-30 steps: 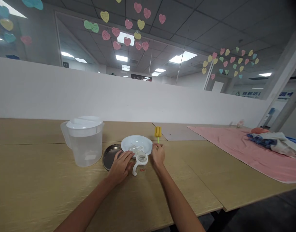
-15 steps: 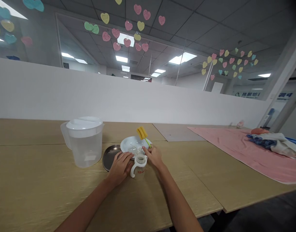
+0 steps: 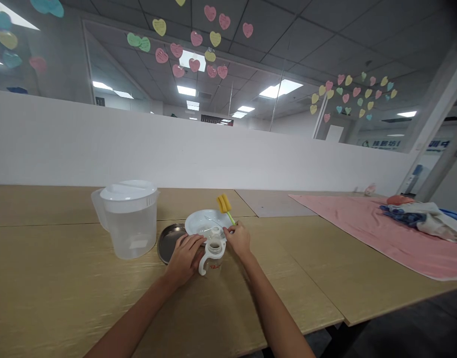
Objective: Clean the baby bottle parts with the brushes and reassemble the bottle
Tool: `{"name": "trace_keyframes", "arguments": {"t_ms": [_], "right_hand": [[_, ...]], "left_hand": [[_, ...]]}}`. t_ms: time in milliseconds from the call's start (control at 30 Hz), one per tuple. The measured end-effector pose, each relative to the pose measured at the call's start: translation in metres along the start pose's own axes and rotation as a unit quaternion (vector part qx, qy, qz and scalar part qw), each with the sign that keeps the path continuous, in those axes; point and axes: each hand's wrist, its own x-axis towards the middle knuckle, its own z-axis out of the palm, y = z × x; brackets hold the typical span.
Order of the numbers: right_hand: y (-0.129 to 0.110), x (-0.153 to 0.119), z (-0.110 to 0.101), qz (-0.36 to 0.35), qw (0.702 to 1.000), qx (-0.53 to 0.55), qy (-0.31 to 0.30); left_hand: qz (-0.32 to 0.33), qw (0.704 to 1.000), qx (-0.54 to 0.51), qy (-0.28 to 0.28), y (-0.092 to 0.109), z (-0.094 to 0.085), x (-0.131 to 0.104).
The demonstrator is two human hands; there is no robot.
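Observation:
In front of me a clear baby bottle (image 3: pixel 215 258) stands upright on the table, uncapped, with a white two-handled collar (image 3: pixel 214 247) around its neck. My left hand (image 3: pixel 185 256) is curled against its left side, fingers bent behind the collar; the thumb is mostly hidden. My right hand (image 3: pixel 238 239) pinches the green handle of a bottle brush (image 3: pixel 224 203), whose yellow sponge head points up and away. Just behind the bottle sits a white bowl (image 3: pixel 194 219) with clear and whitish small parts in it, too small to name. A round metal dish (image 3: pixel 168 242) lies left of the bowl.
A lidded plastic pitcher (image 3: pixel 129 219) stands to the left. On the right a pink cloth (image 3: pixel 343 223) covers the table, bearing folded fabrics (image 3: pixel 429 219). A grey mat (image 3: pixel 273 204) lies at the back, against the white partition (image 3: pixel 176 154).
The brush has shifted slightly right with its head tilted more upright. My right fingers have drawn back a little from the bowl. My left hand and the bottle stay nearly in place.

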Motion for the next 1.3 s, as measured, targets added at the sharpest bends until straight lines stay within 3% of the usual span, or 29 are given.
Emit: {"name": "trace_keyframes", "arguments": {"t_ms": [167,300,533,867,1167,1300], "right_hand": [[0.002,0.000,0.000,0.037,0.999,0.020,0.028],[0.002,0.000,-0.001,0.027,0.998,0.029,0.041],[-0.008,0.001,-0.014,-0.112,0.991,0.028,-0.062],[-0.012,0.018,-0.016,-0.086,0.981,-0.004,-0.175],[-0.015,0.017,-0.014,-0.076,0.983,-0.024,-0.168],[-0.014,0.012,-0.014,-0.063,0.988,-0.028,-0.137]], "left_hand": [[0.001,1.000,0.000,0.005,0.000,0.000,-0.001],[0.006,1.000,-0.008,-0.004,-0.001,0.001,-0.001],[0.000,1.000,-0.017,-0.023,0.000,0.000,-0.001],[-0.012,0.999,-0.030,-0.033,0.005,-0.006,0.001],[-0.015,0.999,-0.030,-0.024,0.006,-0.006,0.002],[-0.012,0.999,-0.032,-0.023,0.006,-0.006,0.002]]}}
